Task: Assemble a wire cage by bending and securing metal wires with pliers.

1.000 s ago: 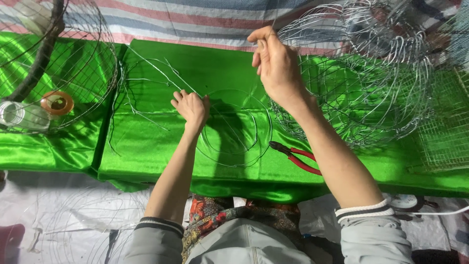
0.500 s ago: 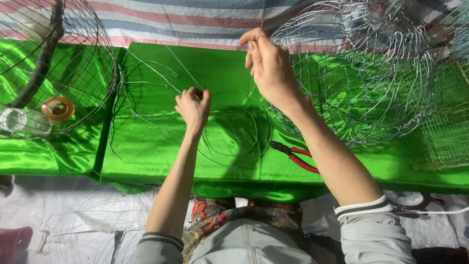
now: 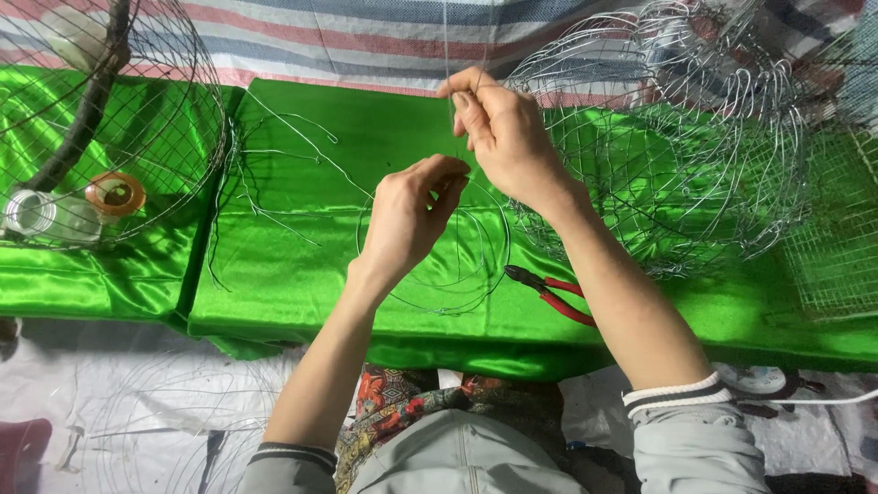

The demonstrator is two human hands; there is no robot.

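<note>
The left hand [image 3: 407, 215] has risen off the bench [image 3: 302, 284] toward the right hand [image 3: 503, 137]; both pinch a thin, shiny wire [image 3: 445, 46] above coiled wire loops [image 3: 439, 265].

the wire [image 3: 445, 37] above the right hand [image 3: 503, 137] runs off the top edge, too thin to trace between the fingers, the mesh [image 3: 837, 238] is cut at right, and an arm hides the pliers' [image 3: 549, 291] handles.
</note>
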